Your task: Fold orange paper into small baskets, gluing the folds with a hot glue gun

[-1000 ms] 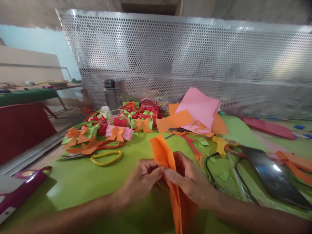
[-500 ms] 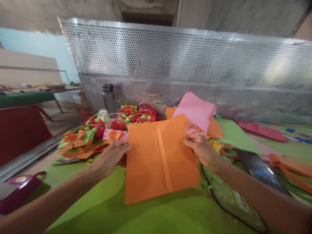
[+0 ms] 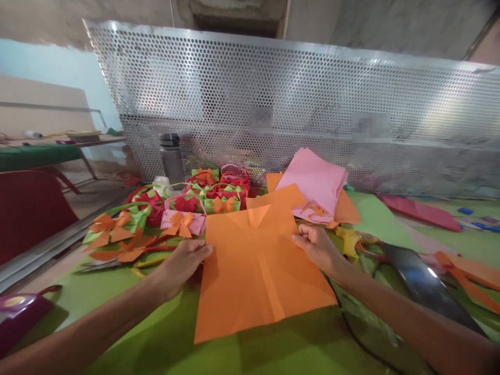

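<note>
An orange paper sheet (image 3: 258,271) lies spread out on the green table (image 3: 156,338), creased down its middle. My left hand (image 3: 185,260) pinches its left edge. On the opposite side my right hand (image 3: 316,247) grips the right edge, fingers curled. Both hands hold the sheet flat and stretched between them.
Paper baskets with bows (image 3: 187,200) crowd the back left, beside a grey bottle (image 3: 172,156). Pink paper (image 3: 316,182) and more orange sheets lie behind. Scissors (image 3: 117,260) rest at the left, a dark phone (image 3: 422,281) at the right, a purple object (image 3: 19,315) far left. A perforated metal screen (image 3: 292,104) stands behind.
The folded orange paper held upright between both hands has been opened out and laid nearly flat on the table. My hands have moved apart to its left and right edges.
</note>
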The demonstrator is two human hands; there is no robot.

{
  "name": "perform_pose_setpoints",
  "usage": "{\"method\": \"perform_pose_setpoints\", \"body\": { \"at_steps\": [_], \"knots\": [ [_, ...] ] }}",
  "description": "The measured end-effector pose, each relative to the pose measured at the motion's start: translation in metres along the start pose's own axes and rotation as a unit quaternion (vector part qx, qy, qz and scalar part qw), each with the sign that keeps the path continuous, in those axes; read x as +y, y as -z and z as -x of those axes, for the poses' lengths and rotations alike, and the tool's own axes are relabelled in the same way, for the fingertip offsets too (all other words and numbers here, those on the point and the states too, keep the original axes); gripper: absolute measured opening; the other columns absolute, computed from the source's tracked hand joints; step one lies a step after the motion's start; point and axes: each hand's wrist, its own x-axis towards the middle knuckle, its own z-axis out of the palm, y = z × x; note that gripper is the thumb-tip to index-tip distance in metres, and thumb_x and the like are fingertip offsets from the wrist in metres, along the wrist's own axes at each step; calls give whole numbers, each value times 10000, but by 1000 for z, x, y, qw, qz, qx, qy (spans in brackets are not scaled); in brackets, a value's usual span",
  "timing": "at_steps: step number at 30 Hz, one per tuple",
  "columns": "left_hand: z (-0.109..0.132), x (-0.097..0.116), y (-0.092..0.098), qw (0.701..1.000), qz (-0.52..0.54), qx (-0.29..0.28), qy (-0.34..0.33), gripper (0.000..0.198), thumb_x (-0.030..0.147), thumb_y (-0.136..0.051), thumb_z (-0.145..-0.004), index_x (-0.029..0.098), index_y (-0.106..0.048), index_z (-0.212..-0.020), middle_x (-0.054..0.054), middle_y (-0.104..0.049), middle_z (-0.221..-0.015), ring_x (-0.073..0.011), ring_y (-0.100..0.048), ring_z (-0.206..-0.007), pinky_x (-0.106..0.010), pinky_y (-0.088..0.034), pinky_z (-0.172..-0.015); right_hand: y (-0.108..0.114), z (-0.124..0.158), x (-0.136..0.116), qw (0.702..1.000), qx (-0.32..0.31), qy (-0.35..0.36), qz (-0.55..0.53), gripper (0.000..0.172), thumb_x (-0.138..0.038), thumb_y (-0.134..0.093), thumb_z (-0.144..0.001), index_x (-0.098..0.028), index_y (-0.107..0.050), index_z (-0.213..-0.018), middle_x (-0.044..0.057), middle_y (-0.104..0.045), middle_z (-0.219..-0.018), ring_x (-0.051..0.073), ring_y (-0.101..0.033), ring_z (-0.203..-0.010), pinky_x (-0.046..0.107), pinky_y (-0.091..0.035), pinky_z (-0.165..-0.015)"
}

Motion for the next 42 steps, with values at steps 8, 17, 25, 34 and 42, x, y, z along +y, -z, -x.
{"method": "perform_pose_setpoints", "body": {
  "at_steps": [8,17,25,34,42],
  "knots": [
    [-14,5,23,958,-203,81,-188,445,475,-604,-683,173,-520,-999,-36,-621,-805,-177,-580,-659,-267,-440,-584,8,-2,-5,992,-118,4,45,248,-417,-455,-740,-202,-433,-619,-62,-365,-516,83,-318,-460,217,-241,-429],
    [7,33,0,946,-242,-104,-190,295,437,-600,-688,181,-621,-833,-19,-605,-718,-161,-534,-627,-217,-363,-523,2,22,-38,955,-240,58,162,196,-238,-501,-777,-188,-515,-588,-72,-356,-506,75,-331,-475,204,-221,-444],
    [6,17,-17,920,-349,-43,-173,355,346,-497,-698,195,-293,-450,62,-245,-444,-68,-217,-416,-230,-128,-412,1,31,-57,923,-159,158,312,65,-185,-570,-778,-178,-620,-819,55,-640,-784,207,-559,-749,319,-368,-679],
    [-3,7,1,924,-356,-31,-140,323,312,-514,-633,203,-283,-436,62,-213,-453,-75,-206,-427,-241,-122,-419,-41,79,-45,824,-216,366,375,219,-264,-545,-833,-132,-601,-998,122,-640,-1058,251,-572,-923,379,-441,-782],
    [-3,4,1,949,-285,-30,-129,257,320,-549,-646,175,-405,-491,64,-314,-468,-72,-260,-443,-202,-162,-412,-39,69,-46,814,-289,382,330,304,-204,-345,-926,-153,-537,-1157,57,-540,-1280,193,-468,-1148,350,-348,-960]
  ]
}}
